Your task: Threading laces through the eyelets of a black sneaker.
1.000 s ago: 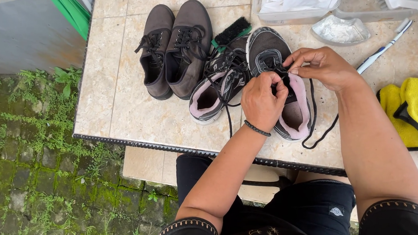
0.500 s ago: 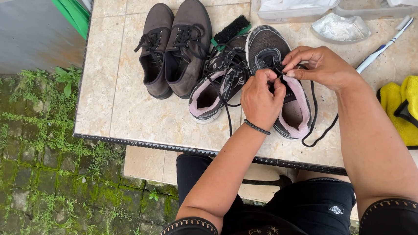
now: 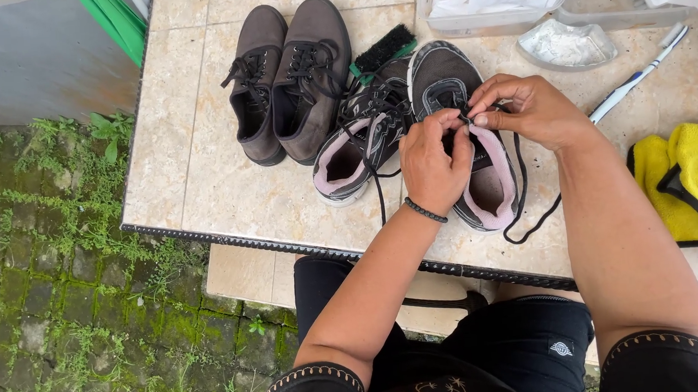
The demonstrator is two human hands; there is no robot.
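Matt brown suede shoes [image 3: 291,77] on glossy stone-tiled table [image 3: 200,174]

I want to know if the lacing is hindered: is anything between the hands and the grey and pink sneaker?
Nothing visible: left hand and right hand already pinch the black lace over the sneaker.

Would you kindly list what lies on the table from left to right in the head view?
Brown shoe pair → grey-and-pink sneaker lying open → left hand → right hand → white toothbrush → yellow cloth.
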